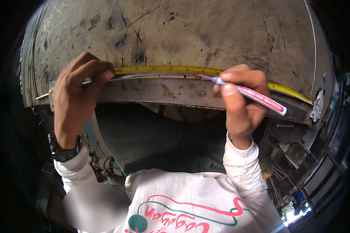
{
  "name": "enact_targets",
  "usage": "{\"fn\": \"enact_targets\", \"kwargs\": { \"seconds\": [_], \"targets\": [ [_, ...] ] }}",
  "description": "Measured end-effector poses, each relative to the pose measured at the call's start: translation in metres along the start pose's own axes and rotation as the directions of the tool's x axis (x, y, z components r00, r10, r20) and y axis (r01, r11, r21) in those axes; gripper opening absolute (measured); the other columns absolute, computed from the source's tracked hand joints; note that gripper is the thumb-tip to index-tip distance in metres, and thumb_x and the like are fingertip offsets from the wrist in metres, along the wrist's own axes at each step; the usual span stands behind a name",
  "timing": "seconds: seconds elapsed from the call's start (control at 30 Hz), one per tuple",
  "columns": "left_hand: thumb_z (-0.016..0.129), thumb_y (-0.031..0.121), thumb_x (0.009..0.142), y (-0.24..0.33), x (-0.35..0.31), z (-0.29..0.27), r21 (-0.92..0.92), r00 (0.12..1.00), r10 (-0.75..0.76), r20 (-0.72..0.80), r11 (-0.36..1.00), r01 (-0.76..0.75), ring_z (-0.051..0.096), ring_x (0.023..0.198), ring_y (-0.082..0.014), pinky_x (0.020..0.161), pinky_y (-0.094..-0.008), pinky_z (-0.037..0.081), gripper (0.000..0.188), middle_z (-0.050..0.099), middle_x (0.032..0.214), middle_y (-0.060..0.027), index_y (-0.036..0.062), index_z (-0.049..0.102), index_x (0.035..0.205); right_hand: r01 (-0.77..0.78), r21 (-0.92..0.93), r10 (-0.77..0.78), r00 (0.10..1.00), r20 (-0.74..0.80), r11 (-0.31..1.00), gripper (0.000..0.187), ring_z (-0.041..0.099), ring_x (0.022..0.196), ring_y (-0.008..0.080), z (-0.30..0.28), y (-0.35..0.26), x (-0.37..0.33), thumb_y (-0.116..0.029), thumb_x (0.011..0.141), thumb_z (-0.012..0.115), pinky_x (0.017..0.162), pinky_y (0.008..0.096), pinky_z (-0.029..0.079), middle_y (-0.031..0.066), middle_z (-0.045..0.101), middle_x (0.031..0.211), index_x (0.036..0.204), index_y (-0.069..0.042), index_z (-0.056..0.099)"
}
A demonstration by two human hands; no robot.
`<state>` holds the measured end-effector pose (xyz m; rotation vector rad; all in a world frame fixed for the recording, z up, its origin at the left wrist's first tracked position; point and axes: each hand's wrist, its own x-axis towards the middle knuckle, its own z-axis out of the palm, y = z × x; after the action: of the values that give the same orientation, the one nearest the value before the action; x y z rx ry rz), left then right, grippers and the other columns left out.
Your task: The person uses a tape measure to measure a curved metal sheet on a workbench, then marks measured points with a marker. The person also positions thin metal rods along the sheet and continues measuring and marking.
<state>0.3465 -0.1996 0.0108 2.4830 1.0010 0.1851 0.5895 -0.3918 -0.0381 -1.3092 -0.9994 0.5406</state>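
Note:
A yellow tape measure (155,69) runs along the near part of a worn worktable (182,39), its blade stretched from left to right. Just below the blade lies a thin metal rod (140,77), which pokes out past my left hand (72,91). That hand pinches the tape's edge between thumb and fingers; what lies under its palm is hidden. In my right hand (245,95) is a white and red marker (262,101), uncapped and tilted. Its purple tip points left and is at the rod, close below the blade; whether it touches I cannot tell.
A crumpled white rag (317,105) hangs at the table's right corner. Below on the right are a wrench (284,125) and a cluttered shelf with several thin rods (280,174). The table's front edge (159,104) runs between my forearms.

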Motion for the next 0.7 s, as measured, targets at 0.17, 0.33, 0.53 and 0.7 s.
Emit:
{"fn": "enact_targets", "kwargs": {
  "seconds": [0.17,0.33,0.53,0.7],
  "targets": [
    [0.078,0.013,0.091,0.001,0.000,-0.001,0.006,1.000,0.023,-0.015,1.000,-0.023,0.070,0.089,-0.0276,0.083,-0.0383,0.052,0.012,0.072,0.094,-0.0071,0.0029,0.078,0.099,0.047,-0.206,-0.091,0.974,-0.207,0.977,0.026,0.067,0.086,0.0221,-0.059,-0.011,0.004,-0.015,0.113,0.050,0.080,0.0340,0.055,0.0266,0.075,0.111,0.131,0.002,0.059],
    [0.077,0.016,0.092,0.001,-0.001,0.000,0.004,0.997,0.060,-0.038,0.998,-0.060,0.069,0.093,-0.0299,0.086,-0.0396,0.051,0.013,0.072,0.095,-0.0065,0.0042,0.078,0.098,-0.073,-0.646,-0.025,0.990,-0.141,0.760,0.024,0.069,0.116,0.0212,-0.160,-0.013,-0.007,-0.008,0.102,0.069,0.106,0.0370,0.051,0.0113,0.073,0.126,0.125,-0.005,0.070],
    [0.076,0.020,0.094,-0.009,-0.002,0.001,0.006,0.997,0.078,-0.029,0.997,-0.078,0.068,0.094,-0.0306,0.087,-0.0407,0.051,0.016,0.071,0.097,-0.0070,0.0058,0.080,0.102,-0.134,-0.569,0.089,0.990,-0.106,0.811,0.028,0.070,0.111,0.0193,-0.200,-0.003,-0.016,-0.003,0.095,0.076,0.101,0.0348,0.052,0.0075,0.071,0.115,0.122,-0.005,0.071],
    [0.081,0.021,0.090,-0.013,-0.014,-0.001,0.062,0.977,0.154,-0.145,0.987,-0.147,0.067,0.109,-0.0318,0.098,-0.0437,0.050,0.024,0.071,0.111,-0.0082,0.0101,0.079,0.112,-0.117,-0.585,0.089,0.993,-0.077,0.803,0.027,0.067,0.101,0.0199,-0.199,0.002,-0.004,-0.001,0.092,0.076,0.092,0.0344,0.053,0.0074,0.070,0.108,0.118,-0.006,0.072]
  ]
}}
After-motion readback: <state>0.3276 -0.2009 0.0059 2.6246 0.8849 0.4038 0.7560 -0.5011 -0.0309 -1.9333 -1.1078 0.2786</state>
